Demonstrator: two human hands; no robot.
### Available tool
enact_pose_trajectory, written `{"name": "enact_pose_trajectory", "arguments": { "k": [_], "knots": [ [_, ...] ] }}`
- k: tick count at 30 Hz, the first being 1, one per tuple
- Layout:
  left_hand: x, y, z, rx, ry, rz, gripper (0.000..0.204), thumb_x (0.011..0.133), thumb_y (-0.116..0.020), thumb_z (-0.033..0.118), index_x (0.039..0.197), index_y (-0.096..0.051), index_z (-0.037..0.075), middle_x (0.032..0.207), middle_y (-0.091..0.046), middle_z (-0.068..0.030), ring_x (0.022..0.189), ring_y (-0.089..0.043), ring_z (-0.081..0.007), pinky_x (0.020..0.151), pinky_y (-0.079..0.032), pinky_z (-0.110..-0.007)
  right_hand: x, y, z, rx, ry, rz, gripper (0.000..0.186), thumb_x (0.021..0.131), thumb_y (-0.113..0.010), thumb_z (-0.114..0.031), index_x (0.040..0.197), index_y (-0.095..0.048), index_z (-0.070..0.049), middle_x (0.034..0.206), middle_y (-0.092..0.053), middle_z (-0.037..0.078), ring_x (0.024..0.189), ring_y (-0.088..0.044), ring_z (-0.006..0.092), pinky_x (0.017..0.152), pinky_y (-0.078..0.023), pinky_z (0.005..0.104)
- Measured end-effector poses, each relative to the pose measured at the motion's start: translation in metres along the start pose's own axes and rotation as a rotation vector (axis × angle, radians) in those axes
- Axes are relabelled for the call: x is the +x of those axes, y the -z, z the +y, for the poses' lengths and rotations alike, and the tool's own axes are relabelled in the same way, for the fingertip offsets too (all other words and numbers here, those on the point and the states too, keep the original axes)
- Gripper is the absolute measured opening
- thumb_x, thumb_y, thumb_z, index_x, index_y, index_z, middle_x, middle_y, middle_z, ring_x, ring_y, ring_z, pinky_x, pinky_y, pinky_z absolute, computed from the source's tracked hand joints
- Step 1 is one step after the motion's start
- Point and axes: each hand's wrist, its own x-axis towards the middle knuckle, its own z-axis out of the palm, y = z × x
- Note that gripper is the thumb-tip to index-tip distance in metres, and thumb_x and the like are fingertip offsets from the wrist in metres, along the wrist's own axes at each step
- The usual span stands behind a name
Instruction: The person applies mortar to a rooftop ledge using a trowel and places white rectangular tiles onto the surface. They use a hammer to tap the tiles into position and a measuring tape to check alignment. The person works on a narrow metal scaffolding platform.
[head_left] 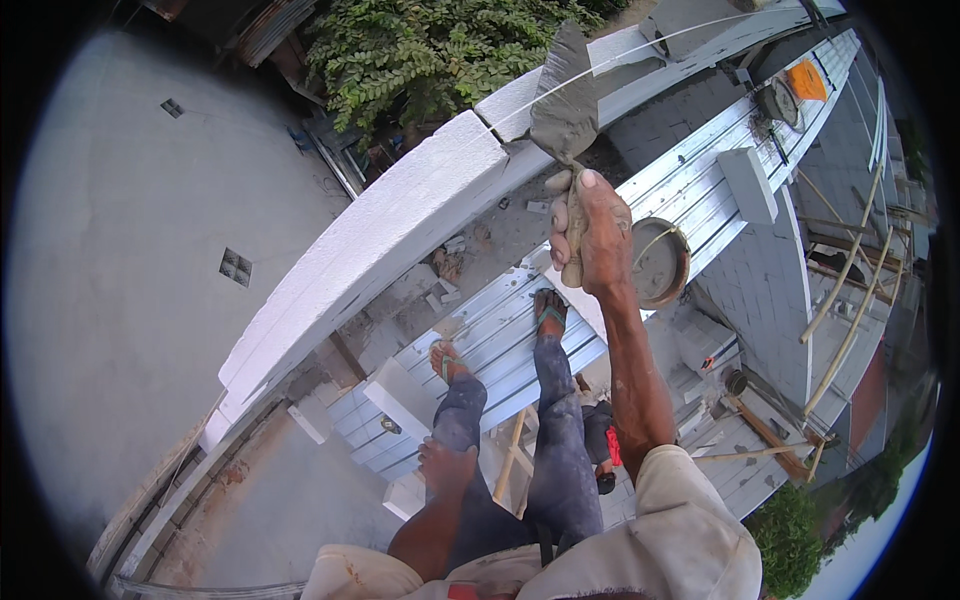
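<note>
I note the right hand [590,225] clamped round the trowel [566,115] at one o'clock, the left hand [447,468] resting on the leg [459,408], finger spread indeterminable; mortaring appears underway, the next move calling for steady blade control along the white block wall [380,225] at ten.

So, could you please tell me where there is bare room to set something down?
Bare: the wall top left of the trowel, and the deck between the feet. Crowded: around the bucket, by the right hand and block.
</note>
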Motion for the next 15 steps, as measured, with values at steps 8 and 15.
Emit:
{"name": "enact_pose_trajectory", "arguments": {
  "k": [8,15],
  "knots": [
    [-0.007,0.006,0.001,-0.077,0.045,-0.042,0.099,0.075,-0.083,0.057,0.139,-0.043,-0.008,0.135,-0.054,-0.0255,0.125,-0.059,-0.0398,0.104,-0.052,-0.049,-0.027,-0.023,0.041,-0.513,-0.111,-0.135,0.051,0.108,-0.049,-0.053,0.095,-0.055,-0.003,0.062,-0.049,0.004,0.046,-0.049,0.0136,0.044,-0.043,0.0326],
    [-0.004,0.015,0.003,-0.116,0.012,-0.045,0.092,0.074,-0.083,0.052,0.134,-0.046,-0.008,0.131,-0.056,-0.0241,0.122,-0.06,-0.0397,0.102,-0.053,-0.049,-0.101,-0.061,0.07,-0.868,-0.057,-0.361,0.053,0.108,-0.051,-0.047,0.102,-0.055,0.005,0.066,-0.057,0.026,0.06,-0.062,0.0416,0.062,-0.048,0.0512]
  ]
}}
